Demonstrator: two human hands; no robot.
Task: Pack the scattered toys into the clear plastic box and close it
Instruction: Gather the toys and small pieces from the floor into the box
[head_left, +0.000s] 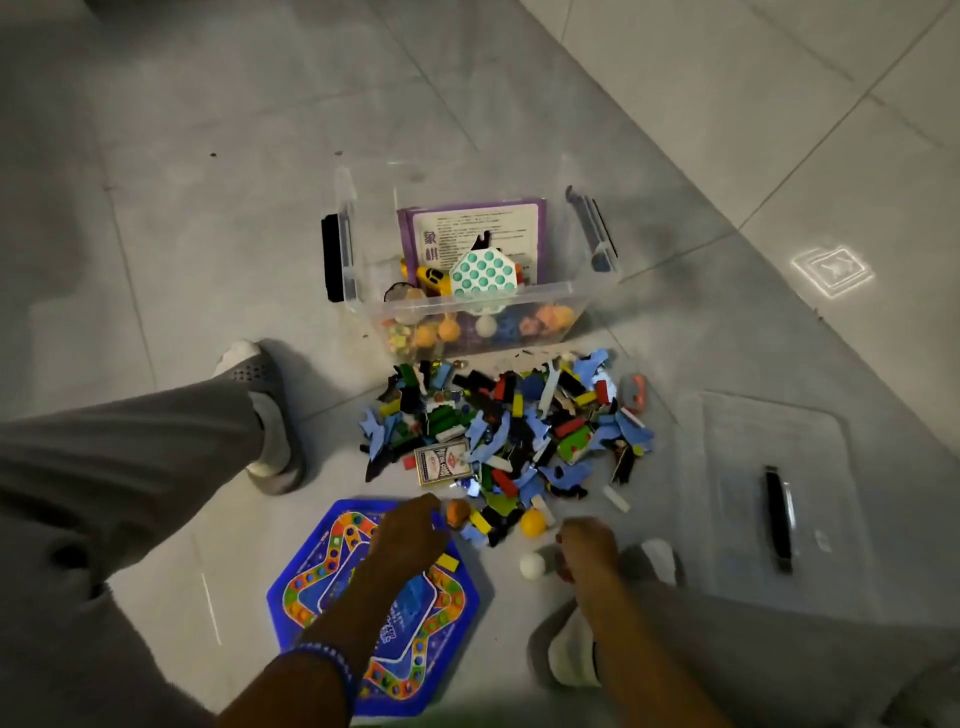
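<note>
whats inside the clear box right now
In the clear plastic box: a purple booklet leaning at the back, a white-and-teal bubble toy, a yellow toy car, and orange and white balls seen through the front wall. Anything beneath these is covered.

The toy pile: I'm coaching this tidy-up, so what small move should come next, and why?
Probably close the left hand on the orange ball at its fingertips and carry it to the clear box. The box stands open beyond the pile, its lid lying aside on the floor.
</note>
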